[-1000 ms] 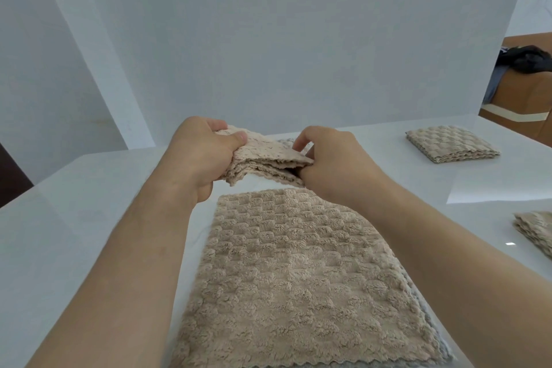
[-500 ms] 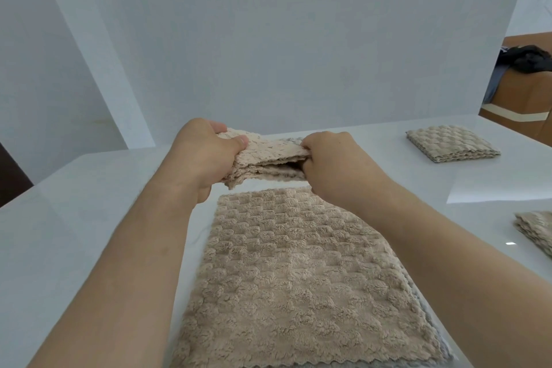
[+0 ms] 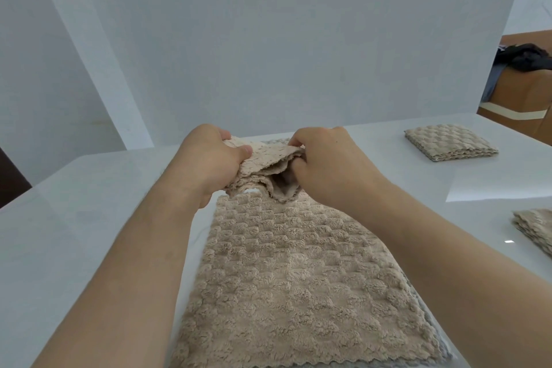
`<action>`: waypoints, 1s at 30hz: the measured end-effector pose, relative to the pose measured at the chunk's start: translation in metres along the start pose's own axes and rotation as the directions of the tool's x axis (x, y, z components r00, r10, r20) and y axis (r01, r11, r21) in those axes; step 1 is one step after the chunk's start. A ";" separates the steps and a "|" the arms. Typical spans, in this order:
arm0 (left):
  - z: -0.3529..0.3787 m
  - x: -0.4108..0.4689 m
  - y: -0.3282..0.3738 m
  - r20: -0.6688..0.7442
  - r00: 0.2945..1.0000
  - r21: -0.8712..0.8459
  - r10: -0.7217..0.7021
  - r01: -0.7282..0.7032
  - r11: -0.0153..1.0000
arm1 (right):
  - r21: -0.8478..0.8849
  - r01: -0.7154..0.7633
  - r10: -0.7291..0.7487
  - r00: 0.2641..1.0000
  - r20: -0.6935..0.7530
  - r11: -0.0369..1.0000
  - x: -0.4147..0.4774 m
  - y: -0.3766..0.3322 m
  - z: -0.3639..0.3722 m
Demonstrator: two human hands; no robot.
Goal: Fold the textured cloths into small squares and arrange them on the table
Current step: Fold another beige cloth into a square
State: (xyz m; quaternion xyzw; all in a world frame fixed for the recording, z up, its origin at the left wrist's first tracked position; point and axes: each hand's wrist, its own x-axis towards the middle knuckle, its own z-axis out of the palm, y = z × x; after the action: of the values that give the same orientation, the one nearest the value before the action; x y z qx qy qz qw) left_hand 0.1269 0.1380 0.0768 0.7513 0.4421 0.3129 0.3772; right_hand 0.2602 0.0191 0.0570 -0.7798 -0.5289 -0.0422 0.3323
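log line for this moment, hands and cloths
left hand: grips held cloth | right hand: grips held cloth | flat cloth: on table | far folded square: right | near folded square: right edge, cropped

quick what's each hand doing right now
Left hand: holding the folded cloth.
Right hand: holding the same cloth.

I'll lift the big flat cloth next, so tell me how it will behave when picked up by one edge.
The flat cloth is probably floppy: the matching held cloth sags and creases between the left hand and right hand. Likely light for its size: it lies thin. Its fuzzy waffle surface should grip rather than slip.
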 end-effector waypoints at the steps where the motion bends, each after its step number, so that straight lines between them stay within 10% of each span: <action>1: 0.001 0.000 0.000 0.004 1.000 0.007 -0.001 0.001 1.000 | -0.006 -0.015 0.015 1.000 0.000 1.000 0.000 0.000 0.001; 19: -0.016 0.008 -0.002 -0.042 0.999 -0.122 0.004 -0.009 0.993 | 0.241 -0.187 0.121 0.957 0.265 0.952 0.005 0.014 0.002; 25: -0.020 0.009 -0.003 -0.066 0.990 -0.100 0.127 -0.133 0.986 | 0.590 -0.644 0.044 0.692 0.720 0.487 0.008 0.027 0.006; 30: -0.011 0.003 0.001 0.001 0.977 -0.094 0.213 -0.212 0.973 | 0.646 -0.697 0.244 0.715 0.655 0.311 0.013 0.021 0.021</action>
State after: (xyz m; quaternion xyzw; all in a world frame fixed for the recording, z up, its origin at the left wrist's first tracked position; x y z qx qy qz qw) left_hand 0.1194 0.1433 0.0836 0.7777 0.3418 0.3675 0.3786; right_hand 0.2774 0.0365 0.0364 -0.6089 -0.2715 0.5093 0.5442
